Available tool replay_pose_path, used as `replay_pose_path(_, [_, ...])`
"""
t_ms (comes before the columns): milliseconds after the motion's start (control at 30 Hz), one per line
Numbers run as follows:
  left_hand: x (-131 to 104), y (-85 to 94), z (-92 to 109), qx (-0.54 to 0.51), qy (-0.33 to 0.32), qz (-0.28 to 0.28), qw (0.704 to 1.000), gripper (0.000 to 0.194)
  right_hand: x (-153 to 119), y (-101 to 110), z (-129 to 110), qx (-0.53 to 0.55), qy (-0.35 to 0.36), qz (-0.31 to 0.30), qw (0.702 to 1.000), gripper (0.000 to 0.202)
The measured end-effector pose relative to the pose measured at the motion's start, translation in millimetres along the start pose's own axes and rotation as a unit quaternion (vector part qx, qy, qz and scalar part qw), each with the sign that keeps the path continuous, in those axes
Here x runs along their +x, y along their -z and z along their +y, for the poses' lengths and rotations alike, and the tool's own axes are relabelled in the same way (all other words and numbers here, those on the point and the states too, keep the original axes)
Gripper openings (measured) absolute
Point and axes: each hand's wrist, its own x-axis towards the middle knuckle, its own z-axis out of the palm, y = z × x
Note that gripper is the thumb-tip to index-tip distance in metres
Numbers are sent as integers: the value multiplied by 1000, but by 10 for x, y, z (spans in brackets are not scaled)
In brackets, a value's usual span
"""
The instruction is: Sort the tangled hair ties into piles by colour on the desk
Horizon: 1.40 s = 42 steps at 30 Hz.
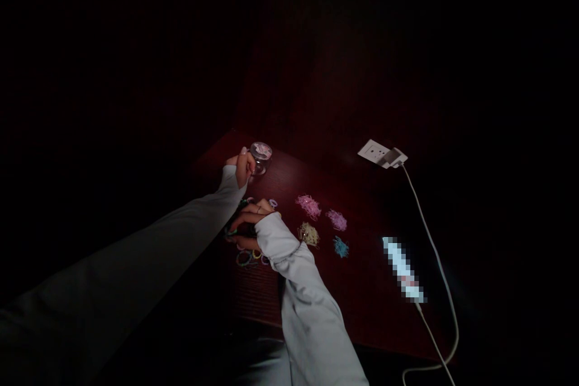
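No writing can be read: the lid [261, 150] of the jar [259, 167] bears a pinkish pattern or label, too small to make out. The jar is clear, rounded and glossy, at the far left of the dark reddish, smooth surface [289, 178]. The left hand [244, 167] has its fingers curled at the jar's left side; whether that grip is closed on it, I cannot tell. Nearer, the right hand [254, 218] arches over small coloured ring-shaped bands [244, 258], fingers bent and partly spread; whether that grip holds one is unclear. To its right lie four tangled heaps of thin, stringy loops: pink [309, 206], lilac [337, 220], pale yellow [309, 234] and blue [341, 246]. Farther right, a white cable [429, 229] runs from a rectangular socket plate [371, 151].
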Motion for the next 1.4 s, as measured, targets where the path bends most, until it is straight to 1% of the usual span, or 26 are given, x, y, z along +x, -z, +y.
replay_pose_path(133, [7, -12, -7, -11, -4, -3, 1000, 73, -13, -4, 3, 3, -11, -11, 1000, 11])
replay_pose_path(300, [-43, -1, 73, -1, -1, -15, 1000, 72, -6, -50, 77, 25, 16, -15, 999, 10])
replay_pose_path(433, [-74, -3, 116, 1, -6, -18, 1000, 73, 29, -112, 136, 35, 0, -26, 999, 6])
replay_pose_path(600, [-16, -12, 71, 6, -9, -13, 1000, 76, 54, -142, 153, 51, -31, 1, 998, 11])
replay_pose_path(767, [29, 1, -13, 9, -7, -12, 1000, 77, 61, -174, 145, 57, -44, 18, 997, 14])
replay_pose_path(900, [24, 3, -40, -5, -8, -19, 1000, 77, 13, -131, 93, 55, -27, -18, 998, 11])
replay_pose_path(1000, [23, -8, 1, 0, 12, -10, 1000, 76, -32, -55, 39, 56, -14, -26, 998, 11])
replay_pose_path(1100, [29, -19, 92, 6, 35, -4, 999, 74, -24, -20, 32, 54, -32, -7, 998, 10])
replay_pose_path(1233, [59, -22, 187, -4, 52, 15, 999, 76, 36, -56, 142, 10, -93, 69, 993, 14])
replay_pose_path(1300, [87, -8, 183, -6, 65, 24, 998, 77, 48, -85, 216, -20, -111, 93, 989, 19])
replay_pose_path(1400, [137, 35, 119, -13, 69, 27, 997, 76, 41, -134, 292, -44, -102, 93, 990, 18])
